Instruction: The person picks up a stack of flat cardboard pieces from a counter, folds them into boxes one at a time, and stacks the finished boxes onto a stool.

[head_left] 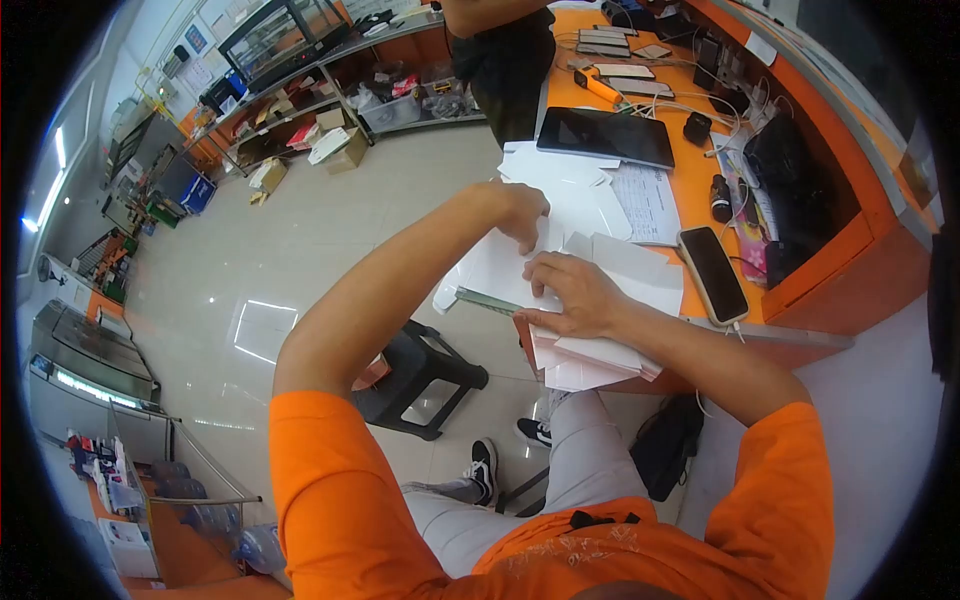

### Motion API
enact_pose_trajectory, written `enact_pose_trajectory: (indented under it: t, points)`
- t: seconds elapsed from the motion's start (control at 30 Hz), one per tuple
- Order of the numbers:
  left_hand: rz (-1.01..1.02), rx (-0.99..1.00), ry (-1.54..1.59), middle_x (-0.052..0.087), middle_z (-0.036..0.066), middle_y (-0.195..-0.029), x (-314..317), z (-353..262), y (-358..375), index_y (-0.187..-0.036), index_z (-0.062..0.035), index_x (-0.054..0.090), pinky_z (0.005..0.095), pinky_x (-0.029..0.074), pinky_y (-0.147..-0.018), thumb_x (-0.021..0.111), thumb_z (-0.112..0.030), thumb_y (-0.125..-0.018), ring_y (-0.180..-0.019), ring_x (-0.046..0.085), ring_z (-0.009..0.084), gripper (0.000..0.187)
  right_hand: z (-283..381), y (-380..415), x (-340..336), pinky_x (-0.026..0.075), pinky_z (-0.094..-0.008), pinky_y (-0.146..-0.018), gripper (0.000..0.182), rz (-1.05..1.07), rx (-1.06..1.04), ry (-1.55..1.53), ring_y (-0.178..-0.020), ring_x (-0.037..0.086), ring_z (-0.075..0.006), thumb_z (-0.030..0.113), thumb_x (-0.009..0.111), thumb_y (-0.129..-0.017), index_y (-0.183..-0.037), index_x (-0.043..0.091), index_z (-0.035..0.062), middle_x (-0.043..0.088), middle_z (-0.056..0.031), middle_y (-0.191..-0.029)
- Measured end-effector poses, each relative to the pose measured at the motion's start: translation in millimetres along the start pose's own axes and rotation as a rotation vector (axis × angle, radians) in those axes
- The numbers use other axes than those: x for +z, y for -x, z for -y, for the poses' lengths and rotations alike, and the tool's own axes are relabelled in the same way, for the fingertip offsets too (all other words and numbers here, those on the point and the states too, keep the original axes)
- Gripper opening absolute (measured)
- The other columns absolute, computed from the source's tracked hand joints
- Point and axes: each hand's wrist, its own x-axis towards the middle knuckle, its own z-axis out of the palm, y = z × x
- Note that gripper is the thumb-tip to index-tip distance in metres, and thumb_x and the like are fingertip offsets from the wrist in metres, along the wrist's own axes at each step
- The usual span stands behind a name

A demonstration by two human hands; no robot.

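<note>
White sheets (630, 265) spread over orange counter (692, 190), overhanging edge | left hand (515, 212) bent over sheets; right hand (578, 292) resting on sheets, thumb near greenish strip (483, 300); pinch by either: unable to tell | step, judged: arranging or folding | next, judged: steady right-side pressure needed

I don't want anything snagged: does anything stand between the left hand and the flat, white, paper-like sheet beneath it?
Nothing visible does; the left hand is directly at the sheet. The narrow, straight, greenish strip lies aside, by the right hand.
</note>
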Motion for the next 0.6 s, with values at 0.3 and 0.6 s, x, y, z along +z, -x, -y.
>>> enact_pose_trajectory:
  t: [0.3, 0.6]
  points:
    - [-0.096, 0.043, 0.006, 0.062, 0.024, -0.135, -32.0, -7.3, 71.3, -0.137, 0.0024, 0.057, 0.0426, 0.045, -0.107, 0.077, -0.036, -0.085, -0.124, 0.059, 0.0387, 0.068, 25.6, -5.4, -28.7, 0.051, -0.0419, -0.096, 0.041, -0.138, -0.407, 0.285, -0.11, 0.062, -0.0329, 0.043, 0.077, -0.085, -0.082, 0.063, 0.0046, 0.065, -0.0149, -0.112]
    - [-0.687, 0.057, 0.083, 0.067, 0.026, -0.12, -86.0, -28.8, 173.2, -0.135, 0.0014, 0.056, 0.0441, 0.053, -0.094, 0.072, -0.026, -0.092, -0.107, 0.067, 0.0406, 0.053, 70.2, 19.3, -149.1, 0.047, -0.0446, -0.098, 0.033, -0.81, -0.424, 0.672, -0.109, 0.063, -0.0316, 0.018, 0.088, -0.072, -0.093, 0.064, 0.0086, 0.065, -0.0127, -0.118]
